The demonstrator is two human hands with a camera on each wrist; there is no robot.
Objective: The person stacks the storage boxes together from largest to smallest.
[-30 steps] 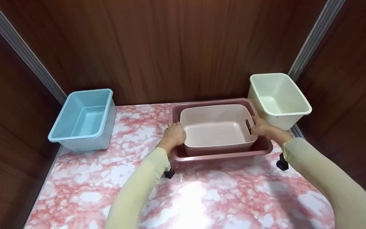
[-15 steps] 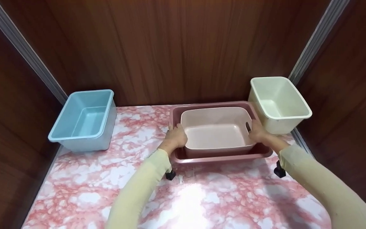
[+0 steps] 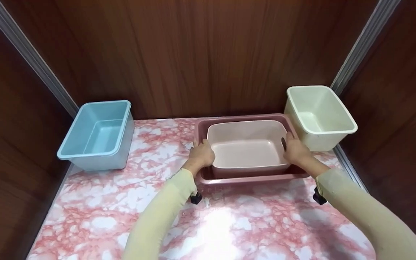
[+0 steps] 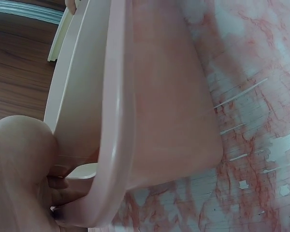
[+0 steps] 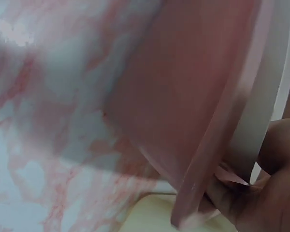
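Gripping the pale box, left hand and right hand curl fingers round its ends — the right covering more handle hole than a second ago. It sits inside the darker tub (narrow gap in front), cream bin just beside, marbled surface toward the blue bin.

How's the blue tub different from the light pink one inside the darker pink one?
The light blue rectangular plastic tub has a thick rim; the pale pink rectangular plastic tub has a thin one. The blue tub stands on the pink marbled surface; the pale tub sits inside the dark pink plastic tub. Both are open-topped.
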